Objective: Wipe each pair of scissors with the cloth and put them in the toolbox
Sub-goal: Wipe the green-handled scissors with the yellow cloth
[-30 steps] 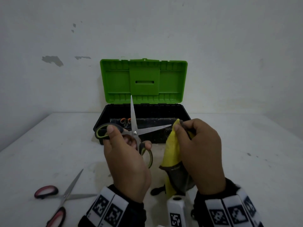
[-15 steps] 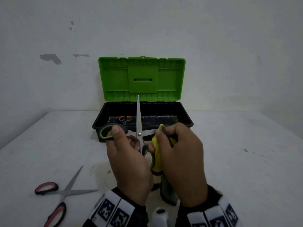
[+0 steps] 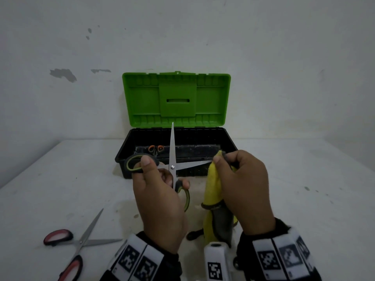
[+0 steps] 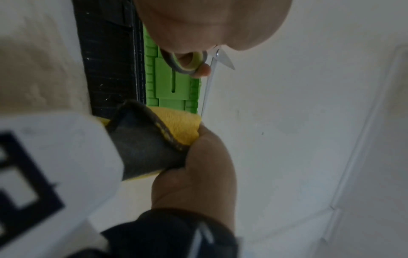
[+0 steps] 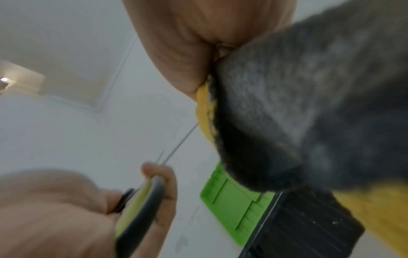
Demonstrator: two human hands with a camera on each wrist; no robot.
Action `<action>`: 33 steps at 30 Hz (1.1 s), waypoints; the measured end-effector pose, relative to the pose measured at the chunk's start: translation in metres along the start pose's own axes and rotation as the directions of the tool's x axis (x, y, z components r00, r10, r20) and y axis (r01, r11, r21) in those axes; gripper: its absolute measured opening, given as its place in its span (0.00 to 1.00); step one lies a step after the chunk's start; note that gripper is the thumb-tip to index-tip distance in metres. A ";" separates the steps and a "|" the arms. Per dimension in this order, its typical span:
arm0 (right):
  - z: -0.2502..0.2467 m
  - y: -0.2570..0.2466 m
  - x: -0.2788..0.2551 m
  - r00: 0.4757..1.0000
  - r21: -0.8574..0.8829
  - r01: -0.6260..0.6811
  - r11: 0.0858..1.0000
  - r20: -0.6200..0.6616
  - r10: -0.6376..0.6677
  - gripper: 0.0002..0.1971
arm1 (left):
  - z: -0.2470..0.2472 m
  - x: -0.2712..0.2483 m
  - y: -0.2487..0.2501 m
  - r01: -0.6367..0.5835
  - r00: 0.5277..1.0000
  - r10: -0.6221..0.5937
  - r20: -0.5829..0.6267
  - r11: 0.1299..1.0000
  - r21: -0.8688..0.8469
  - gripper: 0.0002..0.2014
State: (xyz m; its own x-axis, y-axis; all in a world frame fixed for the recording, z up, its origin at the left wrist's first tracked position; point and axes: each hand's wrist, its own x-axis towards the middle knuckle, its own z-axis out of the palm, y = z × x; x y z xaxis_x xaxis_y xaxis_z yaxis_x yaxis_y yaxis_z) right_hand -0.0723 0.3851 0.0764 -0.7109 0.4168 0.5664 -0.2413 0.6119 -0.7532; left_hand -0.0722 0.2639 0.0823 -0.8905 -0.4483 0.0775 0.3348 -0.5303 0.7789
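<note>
One blade tip of the green-handled scissors (image 3: 172, 166) sits pinched in the cloth (image 3: 213, 187).

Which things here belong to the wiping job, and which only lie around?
For the job:
- green scissors, held in the left hand
- cloth, pinched on a blade by the right hand
- red scissors, on the table
- toolbox, open
- orange scissors, in the toolbox

Lying about:
- nothing else I can make out

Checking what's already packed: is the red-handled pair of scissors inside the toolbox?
No, the red-handled scissors lie open on the table, apart from the toolbox.
</note>
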 end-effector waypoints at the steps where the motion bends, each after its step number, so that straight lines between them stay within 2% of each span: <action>1: -0.003 0.002 0.002 1.000 -0.006 -0.001 1.000 -0.008 0.001 0.10 | 0.000 0.001 0.002 0.012 1.000 -0.012 0.001 1.000 -0.005 0.16; 3: -0.007 -0.003 0.001 0.998 -0.005 0.055 0.998 -0.017 -0.055 0.07 | 0.000 0.003 0.003 0.033 0.999 -0.033 0.002 0.999 -0.001 0.16; 5: -0.006 -0.013 -0.003 0.980 -0.009 0.197 0.980 0.006 -0.197 0.02 | 0.001 0.003 0.001 0.049 0.999 -0.049 0.006 0.999 0.018 0.16; 8: 0.004 -0.023 -0.014 0.892 -0.013 0.426 0.905 0.170 -0.418 0.03 | 0.001 0.003 0.001 0.080 0.997 -0.082 0.012 0.993 0.081 0.18; 10: 0.006 -0.021 -0.013 0.838 -0.044 0.518 0.854 0.230 -0.496 0.06 | -0.001 0.005 0.004 0.130 0.991 -0.132 0.001 0.979 0.156 0.25; 15: -0.008 -0.014 -0.008 0.730 -0.188 0.672 0.716 0.325 -0.601 0.07 | -0.007 0.014 0.007 0.200 0.979 -0.201 -0.014 0.959 0.200 0.25; 20: -0.008 -0.023 -0.009 0.649 -0.181 0.748 0.638 0.395 -0.650 0.08 | -0.007 0.011 0.009 0.213 0.964 -0.244 0.100 0.944 0.252 0.23; 22: -0.008 -0.023 -0.007 0.643 -0.163 0.751 0.640 0.396 -0.655 0.09 | -0.010 0.014 0.010 0.201 0.958 -0.242 0.155 0.949 0.243 0.20; 28: -0.011 -0.012 -0.009 0.661 -0.178 0.736 0.653 0.397 -0.637 0.08 | -0.015 0.016 0.013 0.200 0.950 -0.256 0.179 0.938 0.282 0.17; 31: -0.004 -0.016 -0.010 0.694 -0.167 0.707 0.687 0.355 -0.627 0.07 | -0.016 0.018 0.012 0.171 0.955 -0.237 0.175 0.929 0.327 0.13; 33: 0.001 -0.019 -0.010 0.723 -0.157 0.680 0.716 0.307 -0.619 0.07 | -0.015 0.021 0.013 0.150 0.960 -0.223 0.172 0.922 0.358 0.14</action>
State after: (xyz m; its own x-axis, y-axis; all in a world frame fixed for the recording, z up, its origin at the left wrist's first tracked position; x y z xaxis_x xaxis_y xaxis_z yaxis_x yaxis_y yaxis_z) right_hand -0.0613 0.3684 0.0851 -0.5672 -0.2843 0.7730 -0.5529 0.8270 -0.1015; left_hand -0.0814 0.2368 0.0852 -0.9821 -0.1881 0.0079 0.0649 -0.2987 0.9522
